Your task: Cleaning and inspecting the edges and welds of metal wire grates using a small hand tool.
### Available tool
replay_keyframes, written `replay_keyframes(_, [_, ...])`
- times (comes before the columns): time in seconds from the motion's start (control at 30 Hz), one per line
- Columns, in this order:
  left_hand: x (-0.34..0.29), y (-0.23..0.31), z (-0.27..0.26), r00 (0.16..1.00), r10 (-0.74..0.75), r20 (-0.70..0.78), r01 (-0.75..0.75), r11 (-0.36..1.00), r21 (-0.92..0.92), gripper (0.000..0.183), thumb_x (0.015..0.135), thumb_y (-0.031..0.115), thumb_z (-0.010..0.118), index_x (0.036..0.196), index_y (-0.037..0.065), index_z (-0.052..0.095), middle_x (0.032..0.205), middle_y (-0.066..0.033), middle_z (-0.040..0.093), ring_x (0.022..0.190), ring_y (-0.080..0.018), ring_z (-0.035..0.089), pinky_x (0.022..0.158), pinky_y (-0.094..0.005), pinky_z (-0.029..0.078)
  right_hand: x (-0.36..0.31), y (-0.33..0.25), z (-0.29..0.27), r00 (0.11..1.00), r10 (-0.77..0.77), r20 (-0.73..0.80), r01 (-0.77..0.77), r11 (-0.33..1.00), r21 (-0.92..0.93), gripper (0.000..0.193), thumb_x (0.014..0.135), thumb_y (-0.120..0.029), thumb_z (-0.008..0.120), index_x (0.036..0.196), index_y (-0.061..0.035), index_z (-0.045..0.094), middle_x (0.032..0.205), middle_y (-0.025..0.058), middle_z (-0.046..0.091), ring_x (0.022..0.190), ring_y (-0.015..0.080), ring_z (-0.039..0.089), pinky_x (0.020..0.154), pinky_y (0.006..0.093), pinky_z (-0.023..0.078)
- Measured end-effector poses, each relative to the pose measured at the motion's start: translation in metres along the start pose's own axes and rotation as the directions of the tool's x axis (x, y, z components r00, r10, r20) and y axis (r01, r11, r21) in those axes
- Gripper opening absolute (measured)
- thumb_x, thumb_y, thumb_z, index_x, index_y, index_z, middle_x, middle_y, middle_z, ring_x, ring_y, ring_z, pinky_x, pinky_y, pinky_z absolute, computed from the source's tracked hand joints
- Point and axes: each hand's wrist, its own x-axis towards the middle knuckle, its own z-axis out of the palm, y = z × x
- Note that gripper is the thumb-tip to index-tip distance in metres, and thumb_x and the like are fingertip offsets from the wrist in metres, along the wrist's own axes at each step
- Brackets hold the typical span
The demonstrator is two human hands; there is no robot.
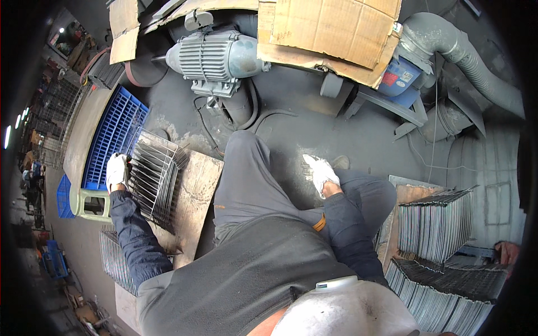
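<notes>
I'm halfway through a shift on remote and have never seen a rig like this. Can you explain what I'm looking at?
There is no robot here. One picture comes from a wide fisheye camera on a person's head, looking down, so straight edges bend near the rim. Picture left is the person's left.

The left hand, in a white glove, is at the edge of a bunch of wire racks; its fingers are partly hidden, so I can't tell how firmly it grips. The racks rest on a board, with a blue slatted crate just beyond. The right hand, also gloved, is by the right leg; I can't make out anything in it.

More stacked racks stand at the right, and a grey motor sits ahead.
</notes>
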Motion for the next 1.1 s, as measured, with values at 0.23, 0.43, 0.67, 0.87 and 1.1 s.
replay_keyframes(0.23, [-0.059,0.113,-0.018,0.977,0.199,-0.071,-0.201,0.98,-0.011,0.032,0.093,0.03,0.063,0.107,0.004,0.076,0.099,-0.0206,0.077,0.092,-0.0352,0.073,0.085,-0.043,0.055,-0.028,-0.029,0.01,0.999,-0.049,0.016,0.048,0.997,0.056,0.077,0.104,-0.066,0.05,0.139,0.0012,0.066,0.138,0.0295,0.067,0.128,0.0436,0.066,0.108,0.0486,0.051])
replay_keyframes(0.43, [-0.118,0.243,-0.018,0.909,0.416,0.005,-0.415,0.908,-0.051,0.028,0.098,0.03,0.062,0.11,0.007,0.074,0.109,-0.0194,0.076,0.102,-0.0374,0.073,0.088,-0.044,0.055,-0.027,-0.025,0.0,0.98,-0.158,-0.118,0.15,0.986,-0.079,0.06,0.11,-0.05,0.05,0.142,-0.0028,0.066,0.141,0.0258,0.067,0.133,0.0378,0.064,0.111,0.044,0.05])
replay_keyframes(0.67, [-0.168,0.314,0.024,0.564,0.816,-0.123,-0.802,0.578,0.154,0.022,0.094,0.025,0.067,0.107,0.009,0.075,0.101,-0.0157,0.076,0.095,-0.0363,0.073,0.083,-0.0452,0.058,-0.109,-0.104,0.008,0.886,-0.462,0.02,0.34,0.681,0.648,0.056,0.116,-0.039,0.043,0.154,-0.0001,0.052,0.153,0.0159,0.061,0.135,0.0285,0.063,0.115,0.0392,0.05])
replay_keyframes(0.87, [-0.216,0.364,0.054,0.379,0.925,-0.038,-0.925,0.379,-0.009,0.012,0.089,0.02,0.07,0.095,0.01,0.073,0.087,-0.0135,0.072,0.083,-0.0363,0.071,0.076,-0.0457,0.057,-0.163,-0.165,0.036,0.918,-0.395,-0.035,0.302,0.639,0.707,0.047,0.103,-0.013,0.073,0.146,-0.0004,0.058,0.128,0.0117,0.073,0.11,0.0228,0.073,0.098,0.0347,0.06])
replay_keyframes(1.1, [-0.238,0.375,0.077,0.32,0.946,0.059,-0.944,0.323,-0.068,0.017,0.09,0.023,0.073,0.1,0.011,0.075,0.09,-0.0126,0.073,0.083,-0.0339,0.071,0.078,-0.0452,0.057,-0.154,-0.147,0.029,0.961,-0.255,-0.108,0.25,0.633,0.733,0.025,0.099,-0.013,0.078,0.122,-0.0039,0.073,0.098,0.0082,0.078,0.081,0.0192,0.075,0.072,0.0346,0.064])
